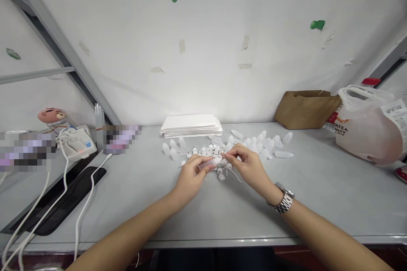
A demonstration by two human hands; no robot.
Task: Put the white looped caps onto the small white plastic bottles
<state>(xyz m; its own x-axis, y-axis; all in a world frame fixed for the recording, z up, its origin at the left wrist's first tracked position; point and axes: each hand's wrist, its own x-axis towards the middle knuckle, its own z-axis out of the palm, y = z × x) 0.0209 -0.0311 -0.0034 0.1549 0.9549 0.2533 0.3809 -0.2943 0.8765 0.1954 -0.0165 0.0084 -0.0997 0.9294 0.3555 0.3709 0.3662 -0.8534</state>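
Observation:
Between the thumb and fingers of my left hand (190, 175) lies a small translucent plastic bottle (207, 163), tilted with its end toward the right. My right hand (249, 168) pinches at that end, its fingertips on a small white cap (218, 160), partly hidden by the fingers. Under and behind both hands spreads a pile of small white plastic caps (203, 151) with thin strap-like tails. More translucent bottles (265, 144) lie and stand to the right of the pile, and several others (173, 153) are at its left.
A stack of white cards or boxes (190, 126) sits at the back wall. At the right are a brown paper bag (307, 110) and a white plastic bag (365, 131). White cables (92, 186), a black flat panel (70, 203) and a white power strip (76, 144) occupy the left.

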